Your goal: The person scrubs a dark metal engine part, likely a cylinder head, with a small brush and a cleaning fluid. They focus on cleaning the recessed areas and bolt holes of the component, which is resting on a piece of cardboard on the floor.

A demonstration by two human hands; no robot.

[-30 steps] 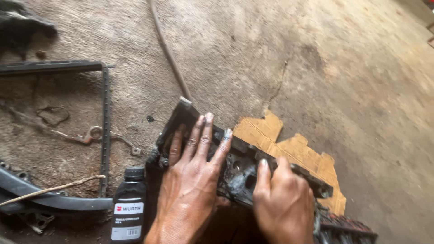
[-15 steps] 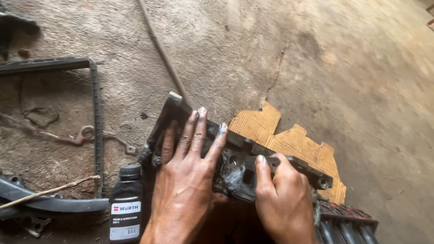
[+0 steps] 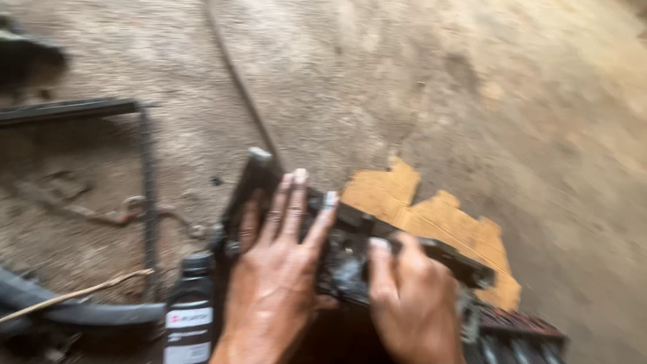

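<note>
A dark, greasy metal engine part (image 3: 350, 236) lies on the dirt floor in front of me. My left hand (image 3: 280, 269) presses flat on its left half, fingers spread and pointing away from me. My right hand (image 3: 411, 300) grips its near right side, thumb hooked over the top edge. The picture is blurred, so fine detail of the part is lost. A torn piece of brown cardboard (image 3: 431, 219) lies under and behind the part.
A black bottle with a white label (image 3: 190, 307) stands just left of my left hand. A dark metal frame (image 3: 145, 195) and a black curved hose (image 3: 74, 313) lie at the left. A thin cable (image 3: 239, 81) runs away across the dirt floor.
Both hands stay on the metal part. The view has shifted slightly and become blurred; the part and hands sit a little lower in the picture.
</note>
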